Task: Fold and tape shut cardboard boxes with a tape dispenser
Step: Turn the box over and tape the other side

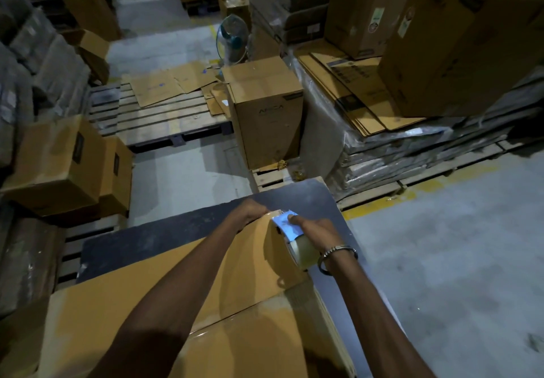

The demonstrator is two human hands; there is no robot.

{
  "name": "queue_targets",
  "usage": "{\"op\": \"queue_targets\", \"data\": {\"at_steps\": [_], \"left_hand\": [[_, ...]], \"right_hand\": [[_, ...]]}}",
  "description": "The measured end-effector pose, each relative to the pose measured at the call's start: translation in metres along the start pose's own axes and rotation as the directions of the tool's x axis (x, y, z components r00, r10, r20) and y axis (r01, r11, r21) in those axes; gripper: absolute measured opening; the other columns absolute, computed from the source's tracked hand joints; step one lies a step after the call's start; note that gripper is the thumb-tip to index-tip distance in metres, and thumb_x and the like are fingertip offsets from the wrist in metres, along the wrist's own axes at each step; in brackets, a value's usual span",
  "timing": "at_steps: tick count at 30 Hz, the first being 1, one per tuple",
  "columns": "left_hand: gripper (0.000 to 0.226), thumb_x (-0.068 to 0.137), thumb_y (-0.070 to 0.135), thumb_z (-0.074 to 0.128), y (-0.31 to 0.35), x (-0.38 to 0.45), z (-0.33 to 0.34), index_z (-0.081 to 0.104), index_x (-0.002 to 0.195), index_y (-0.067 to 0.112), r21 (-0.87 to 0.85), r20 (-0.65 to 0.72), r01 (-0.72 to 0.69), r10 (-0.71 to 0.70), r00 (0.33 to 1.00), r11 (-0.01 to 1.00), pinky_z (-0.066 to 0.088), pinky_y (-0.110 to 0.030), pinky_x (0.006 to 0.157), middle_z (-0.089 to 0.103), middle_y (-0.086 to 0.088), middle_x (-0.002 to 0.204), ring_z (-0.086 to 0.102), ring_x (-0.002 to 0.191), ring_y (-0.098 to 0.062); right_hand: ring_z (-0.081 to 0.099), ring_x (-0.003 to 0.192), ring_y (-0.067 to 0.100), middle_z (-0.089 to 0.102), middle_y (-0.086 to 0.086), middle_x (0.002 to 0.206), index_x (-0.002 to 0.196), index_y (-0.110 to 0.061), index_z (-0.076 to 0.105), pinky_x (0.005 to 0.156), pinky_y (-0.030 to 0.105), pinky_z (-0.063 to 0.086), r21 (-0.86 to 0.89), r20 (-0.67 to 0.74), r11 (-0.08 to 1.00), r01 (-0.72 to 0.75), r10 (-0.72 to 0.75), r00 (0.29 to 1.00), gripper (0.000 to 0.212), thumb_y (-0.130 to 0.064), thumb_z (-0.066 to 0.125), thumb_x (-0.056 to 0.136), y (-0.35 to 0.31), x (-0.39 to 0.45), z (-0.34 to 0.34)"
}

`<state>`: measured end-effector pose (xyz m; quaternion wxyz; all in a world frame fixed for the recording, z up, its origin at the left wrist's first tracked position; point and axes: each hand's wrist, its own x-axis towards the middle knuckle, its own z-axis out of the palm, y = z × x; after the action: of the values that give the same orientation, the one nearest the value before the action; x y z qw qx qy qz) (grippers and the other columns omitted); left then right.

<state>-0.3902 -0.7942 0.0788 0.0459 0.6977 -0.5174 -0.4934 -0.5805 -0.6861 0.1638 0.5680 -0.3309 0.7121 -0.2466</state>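
Flat brown cardboard box (164,298): matt corrugated paperboard, with a glossy clear tape strip along its seam. Clear plastic tape roll (300,252): shiny, translucent; thin metal bangle (338,255) glints. Dark desk top (164,236): matt, scuffed; slatted wooden pallet (164,118): rough, unfinished.

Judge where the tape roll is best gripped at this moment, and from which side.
Grip the tape roll around its outer rim, coming from the right, as the right hand does. It stands on edge at the box top's far right edge; the left hand occupies the other side.
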Motion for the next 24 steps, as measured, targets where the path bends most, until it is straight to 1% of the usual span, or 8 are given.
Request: {"op": "queue_targets", "data": {"at_steps": [2, 4, 6, 8, 11, 14, 21, 24], "left_hand": [[0.02, 0.088, 0.024, 0.08, -0.001, 0.0, -0.001, 0.083, 0.107, 0.019, 0.02, -0.089, -0.093, 0.095, 0.992, 0.995, 0.058, -0.034, 0.094, 0.077, -0.002, 0.115, 0.071, 0.107, -0.02], [0.011, 0.095, 0.026, 0.076, 0.004, -0.009, -0.002, 0.083, 0.098, 0.018, -0.101, -0.201, -0.209, 0.186, 0.962, 0.973, 0.061, -0.041, 0.095, 0.08, -0.003, 0.1, 0.074, 0.096, -0.021], [0.024, 0.097, 0.04, 0.075, 0.004, -0.021, -0.003, 0.084, 0.09, 0.018, -0.161, -0.163, -0.285, 0.259, 0.952, 0.945, 0.064, -0.04, 0.086, 0.08, -0.001, 0.086, 0.076, 0.083, -0.016], [0.021, 0.091, 0.044, 0.08, 0.003, -0.032, -0.003, 0.086, 0.092, 0.024, -0.089, -0.052, -0.334, 0.331, 0.942, 0.938, 0.063, -0.031, 0.08, 0.081, 0.007, 0.088, 0.076, 0.086, -0.011], [0.018, 0.088, 0.04, 0.084, -0.007, -0.032, 0.002, 0.087, 0.097, 0.025, -0.096, -0.1, -0.372, 0.363, 0.926, 0.923, 0.063, -0.033, 0.083, 0.081, 0.011, 0.09, 0.075, 0.09, -0.009], [0.019, 0.087, 0.045, 0.084, -0.011, -0.028, 0.006, 0.087, 0.095, 0.029, -0.042, -0.181, -0.383, 0.37, 0.911, 0.923, 0.064, -0.042, 0.086, 0.08, 0.015, 0.088, 0.075, 0.089, -0.008], [0.024, 0.087, 0.052, 0.081, -0.012, -0.023, 0.009, 0.086, 0.099, 0.032, 0.104, -0.245, -0.362, 0.376, 0.894, 0.927, 0.062, -0.043, 0.086, 0.079, 0.015, 0.095, 0.069, 0.093, -0.007], [0.022, 0.089, 0.049, 0.08, -0.008, -0.028, 0.009, 0.086, 0.1, 0.03, 0.103, -0.242, -0.368, 0.382, 0.892, 0.924, 0.061, -0.042, 0.086, 0.079, 0.014, 0.097, 0.069, 0.094, -0.006]], "right_hand": [[0.06, 0.075, 0.016, 0.063, 0.0, 0.079, 0.075, -0.015, 0.063, 0.076, 0.032, 0.045, -0.009, -0.004, 1.0, -0.001, 0.001, 1.0, 0.035, -0.045, 0.077, 0.089, 0.0, 0.003, 0.001], [0.063, 0.077, 0.021, 0.067, 0.003, 0.081, 0.079, -0.012, 0.068, 0.075, 0.034, 0.046, -0.027, -0.014, 1.0, 0.007, -0.007, 1.0, 0.037, -0.047, 0.078, 0.087, 0.001, 0.005, 0.003], [0.067, 0.083, 0.026, 0.072, 0.008, 0.087, 0.083, -0.01, 0.073, 0.078, 0.035, 0.05, -0.041, -0.031, 0.999, 0.019, -0.02, 0.999, 0.04, -0.049, 0.079, 0.084, 0.002, 0.007, 0.004], [0.07, 0.089, 0.03, 0.075, 0.012, 0.093, 0.079, -0.011, 0.072, 0.085, 0.04, 0.055, -0.065, -0.043, 0.998, 0.018, -0.02, 0.999, 0.042, -0.053, 0.079, 0.082, 0.003, 0.008, 0.005], [0.069, 0.096, 0.031, 0.074, 0.013, 0.1, 0.083, -0.013, 0.07, 0.091, 0.043, 0.054, -0.133, -0.028, 0.991, 0.023, -0.027, 0.999, 0.046, -0.058, 0.074, 0.084, 0.003, 0.009, 0.005], [0.065, 0.09, 0.027, 0.07, 0.011, 0.096, 0.097, -0.008, 0.07, 0.083, 0.038, 0.05, -0.169, -0.013, 0.985, 0.039, -0.042, 0.999, 0.05, -0.057, 0.068, 0.09, 0.004, 0.005, 0.006], [0.072, 0.085, 0.027, 0.076, 0.012, 0.09, 0.088, -0.006, 0.075, 0.075, 0.036, 0.054, -0.252, 0.004, 0.967, -0.027, 0.029, 1.0, 0.051, -0.056, 0.065, 0.091, 0.07, -0.069, -0.036], [0.067, 0.077, 0.025, 0.072, 0.01, 0.082, 0.082, -0.006, 0.072, 0.067, 0.031, 0.046, -0.261, -0.005, 0.964, -0.044, 0.044, 0.999, 0.051, -0.054, 0.062, 0.095, 0.077, -0.077, -0.042]]}}
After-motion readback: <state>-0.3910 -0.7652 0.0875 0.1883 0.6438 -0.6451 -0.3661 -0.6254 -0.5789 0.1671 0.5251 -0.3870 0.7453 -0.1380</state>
